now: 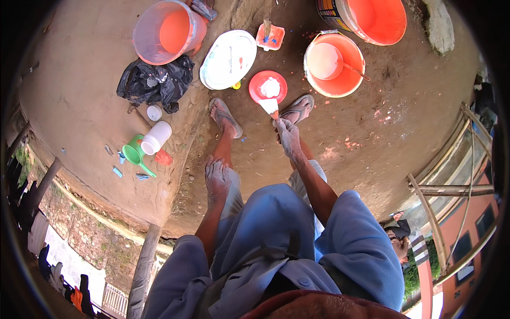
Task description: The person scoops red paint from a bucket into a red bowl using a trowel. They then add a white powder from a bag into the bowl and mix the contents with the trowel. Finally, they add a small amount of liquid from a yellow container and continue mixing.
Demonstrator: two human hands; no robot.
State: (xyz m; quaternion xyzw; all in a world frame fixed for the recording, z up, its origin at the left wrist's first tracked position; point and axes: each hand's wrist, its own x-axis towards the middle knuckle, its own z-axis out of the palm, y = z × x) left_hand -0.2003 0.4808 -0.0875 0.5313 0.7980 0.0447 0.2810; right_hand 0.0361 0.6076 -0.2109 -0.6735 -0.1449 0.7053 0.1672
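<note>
My right hand (289, 137) is closed round the handle of a putty knife (269, 106). Its pale blade reaches over the near rim of a small red plate (254, 88), on which a lump of white paste (270, 87) lies. Whether the blade touches the paste I cannot tell. My left hand (218, 179) holds nothing and rests flat on my left knee, its fingers stretched out. Left of the plate, close by, lies a white oval lid (226, 61) with a red smear.
A bucket of orange paint (345, 82), a larger bucket (378, 21) and a small red tray (276, 38) stand ahead. At left are a clear tub (151, 34), a black plastic bag (164, 85), a white jar (155, 139) and a green dipper (133, 150). Another person (398, 236) is at lower right.
</note>
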